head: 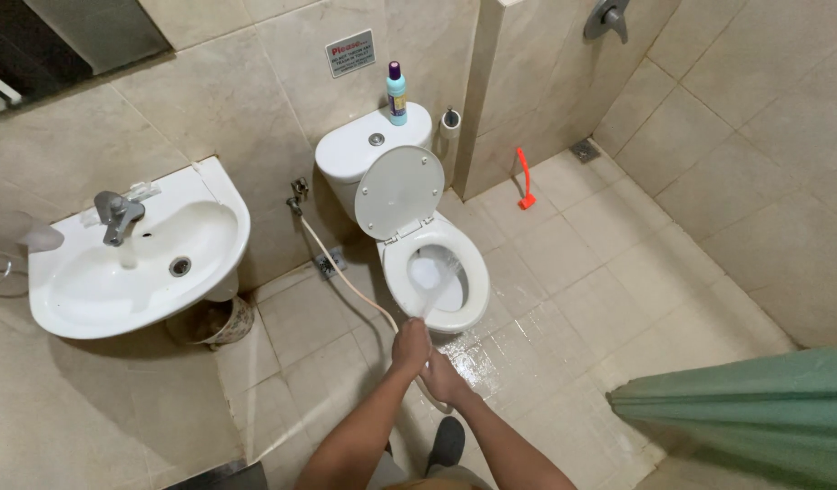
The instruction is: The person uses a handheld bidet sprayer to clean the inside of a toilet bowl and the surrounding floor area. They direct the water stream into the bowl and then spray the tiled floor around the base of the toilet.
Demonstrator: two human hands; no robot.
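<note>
While I look down through the head camera, I take the toilet (437,272) as my landmark: white glazed ceramic, oval bowl, lid (400,191) raised against the cistern (364,145). Above the cistern, a small rectangular grey sign (350,53) with red and dark print is fixed to the beige wall tiles. On the cistern's top stands a slim light-blue bottle (397,95) with a purple cap. Just right of the cistern hangs a white paper roll (450,121), and farther right an orange brush (525,179) leans against the tiled wall. Left of the toilet, a white basin (137,263) with a metal tap (117,216) juts from the wall, a patterned bin (221,320) beneath it. A pale hose (346,277) runs from a wall valve left of the toilet down to my hands. My left hand (410,347) is closed around the spray head, which sends a jet of water (439,281) into the bowl. My right hand (446,379) touches it just below, fingers curled; I cannot tell what it grips. Floor tiles in front of the toilet are wet and glossy. A green curtain (754,408) hangs well right.
</note>
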